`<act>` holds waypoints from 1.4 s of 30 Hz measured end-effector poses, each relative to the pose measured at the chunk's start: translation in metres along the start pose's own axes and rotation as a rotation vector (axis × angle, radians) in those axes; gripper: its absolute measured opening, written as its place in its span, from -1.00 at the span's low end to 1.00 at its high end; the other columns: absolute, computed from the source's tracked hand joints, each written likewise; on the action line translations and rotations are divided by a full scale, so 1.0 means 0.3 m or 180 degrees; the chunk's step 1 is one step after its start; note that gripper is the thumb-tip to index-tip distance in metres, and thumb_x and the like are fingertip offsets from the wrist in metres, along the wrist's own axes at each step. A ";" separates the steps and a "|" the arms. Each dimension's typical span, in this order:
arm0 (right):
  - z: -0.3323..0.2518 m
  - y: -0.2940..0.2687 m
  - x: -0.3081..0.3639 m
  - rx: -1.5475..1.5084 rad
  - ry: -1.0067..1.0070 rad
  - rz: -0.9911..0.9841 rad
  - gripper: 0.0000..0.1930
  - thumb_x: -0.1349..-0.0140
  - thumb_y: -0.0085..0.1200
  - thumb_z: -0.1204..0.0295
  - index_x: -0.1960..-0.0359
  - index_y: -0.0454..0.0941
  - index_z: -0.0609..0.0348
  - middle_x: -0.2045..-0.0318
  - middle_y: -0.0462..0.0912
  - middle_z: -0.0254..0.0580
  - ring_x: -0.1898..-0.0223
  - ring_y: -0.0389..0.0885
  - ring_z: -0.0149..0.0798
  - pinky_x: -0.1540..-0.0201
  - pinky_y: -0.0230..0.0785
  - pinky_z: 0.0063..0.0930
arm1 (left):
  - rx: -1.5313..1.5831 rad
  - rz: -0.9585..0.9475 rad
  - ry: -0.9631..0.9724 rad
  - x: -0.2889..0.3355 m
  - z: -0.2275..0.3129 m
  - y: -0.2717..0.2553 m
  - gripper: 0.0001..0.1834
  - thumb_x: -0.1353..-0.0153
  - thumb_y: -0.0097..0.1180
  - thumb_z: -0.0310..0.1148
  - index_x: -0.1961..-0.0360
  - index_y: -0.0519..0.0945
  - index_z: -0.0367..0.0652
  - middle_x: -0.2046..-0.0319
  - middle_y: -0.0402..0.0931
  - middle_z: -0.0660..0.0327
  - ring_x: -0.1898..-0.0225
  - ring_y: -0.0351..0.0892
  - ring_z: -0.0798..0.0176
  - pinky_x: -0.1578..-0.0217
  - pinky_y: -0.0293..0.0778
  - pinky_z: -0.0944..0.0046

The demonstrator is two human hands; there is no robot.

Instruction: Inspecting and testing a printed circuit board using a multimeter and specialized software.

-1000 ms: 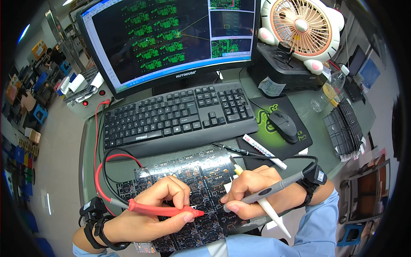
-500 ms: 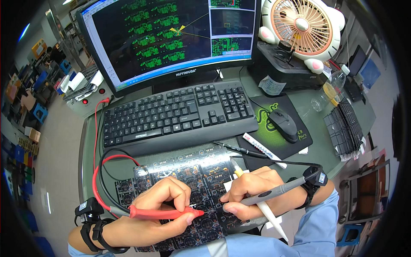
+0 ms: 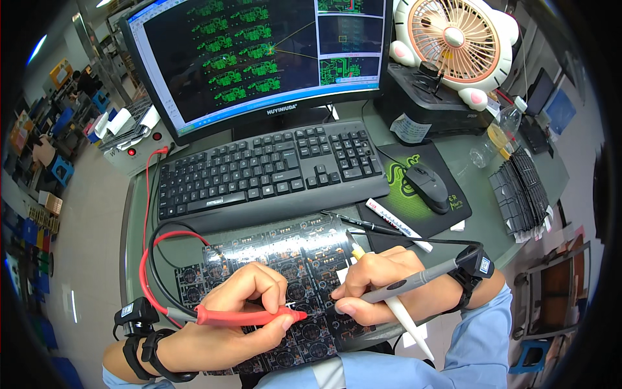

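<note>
My left hand [image 3: 249, 288] is closed round a red test probe [image 3: 249, 316], its tip pointing right, down at a dark circuit board panel [image 3: 278, 249]. Closed too, my right hand [image 3: 379, 275] grips a grey test probe [image 3: 414, 282] whose tip points left toward the same part of the panel. A slim white pen-like tool [image 3: 409, 327] with a yellow section is also held in the right hand, crossing under the probe. Whether either probe tip touches the board, I cannot tell. Both hands hide part of the panel, which carries rows of repeated small circuits.
Behind the panel stand a black keyboard [image 3: 272, 172] and a monitor [image 3: 227, 65] showing green board layouts. A mouse [image 3: 427, 187], a white marker [image 3: 398, 223] and a black pen [image 3: 363, 223] lie to the right. Red and black leads [image 3: 150, 253] loop at the left.
On the monitor, the yellow wedges at the marked spot have thinned to lines. The whole view has shifted slightly; both hands keep their grips.
</note>
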State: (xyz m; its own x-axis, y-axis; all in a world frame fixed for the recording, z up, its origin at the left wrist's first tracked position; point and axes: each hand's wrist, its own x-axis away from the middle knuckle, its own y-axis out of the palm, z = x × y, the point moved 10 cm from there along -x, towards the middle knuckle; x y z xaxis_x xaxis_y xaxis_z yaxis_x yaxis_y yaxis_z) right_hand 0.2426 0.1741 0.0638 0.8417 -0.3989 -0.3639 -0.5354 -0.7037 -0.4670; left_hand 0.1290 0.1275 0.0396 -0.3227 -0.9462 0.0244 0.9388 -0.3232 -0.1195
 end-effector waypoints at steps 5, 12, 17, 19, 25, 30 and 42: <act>-0.001 0.003 -0.002 0.0041 0.0042 -0.0045 -0.77 -0.14 0.22 0.46 0.48 0.36 0.16 0.56 0.58 -0.30 0.35 0.73 -0.23 0.42 0.57 -0.47 | -0.0078 0.0024 0.0099 -0.001 0.006 -0.002 -0.73 -0.14 0.13 -0.59 0.36 0.24 -0.19 0.25 0.25 0.18 0.26 0.42 0.43 0.29 0.65 0.40; -0.010 -0.015 -0.003 -0.0061 -0.0113 0.0350 -0.76 -0.13 0.21 0.42 0.51 0.36 0.18 0.66 0.41 -0.27 0.69 0.42 -0.31 0.66 0.23 -0.48 | 0.0479 0.0192 -0.0192 0.004 -0.009 -0.001 -0.73 -0.16 0.08 -0.63 0.29 0.22 -0.18 0.25 0.26 0.25 0.29 0.31 0.53 0.25 0.36 0.46; -0.025 -0.032 -0.096 0.0061 0.0061 0.0196 -0.75 -0.17 0.17 0.42 0.43 0.30 0.22 0.61 0.47 -0.15 0.64 0.48 -0.19 0.60 0.28 -0.45 | 0.0308 0.0176 -0.0008 -0.014 0.021 0.002 -0.64 -0.16 0.06 -0.62 0.07 0.23 -0.25 0.18 0.31 0.19 0.27 0.37 0.50 0.23 0.40 0.44; -0.026 -0.017 -0.157 -0.0049 -0.0057 0.0178 -0.71 -0.20 0.15 0.33 0.39 0.29 0.22 0.59 0.52 -0.11 0.61 0.54 -0.09 0.58 0.33 -0.39 | 0.0247 0.0102 -0.0205 -0.017 0.016 0.015 -0.59 -0.16 0.06 -0.62 -0.01 0.23 -0.27 0.16 0.33 0.17 0.25 0.40 0.48 0.21 0.43 0.42; -0.015 -0.046 -0.108 -0.0036 0.0106 0.0127 -0.61 -0.27 0.05 0.21 0.06 0.42 0.31 0.50 0.57 -0.09 0.56 0.60 -0.05 0.54 0.43 -0.33 | 0.0778 0.0217 -0.0593 0.006 -0.047 0.003 -0.63 -0.17 0.04 -0.60 0.02 0.25 -0.22 0.19 0.38 0.17 0.21 0.47 0.41 0.16 0.49 0.35; -0.091 -0.016 0.033 0.0533 -0.0876 0.0292 -0.73 -0.17 0.05 0.31 0.26 0.56 0.29 0.54 0.47 -0.17 0.57 0.42 -0.18 0.50 0.31 -0.38 | 0.0834 0.0252 -0.0124 0.010 -0.022 0.004 -0.68 -0.15 0.06 -0.63 0.14 0.25 -0.19 0.22 0.38 0.16 0.24 0.43 0.44 0.26 0.42 0.39; -0.105 0.041 0.095 0.0720 -0.0538 0.0613 -0.77 0.04 0.32 0.51 0.33 0.56 0.22 0.45 0.59 -0.28 0.49 0.55 -0.30 0.49 0.36 -0.51 | 0.0869 0.0245 -0.0212 0.006 -0.029 0.003 -0.70 -0.16 0.07 -0.62 0.16 0.24 -0.21 0.22 0.37 0.12 0.28 0.45 0.42 0.32 0.47 0.39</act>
State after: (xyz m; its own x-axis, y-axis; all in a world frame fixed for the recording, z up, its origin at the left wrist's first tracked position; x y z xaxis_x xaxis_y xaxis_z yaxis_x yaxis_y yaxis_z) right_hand 0.2621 0.1355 0.0730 0.7103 -0.3953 -0.5824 -0.7012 -0.4692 -0.5368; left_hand 0.1281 0.1257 0.0309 -0.2491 -0.9641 0.0917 0.9609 -0.2342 0.1478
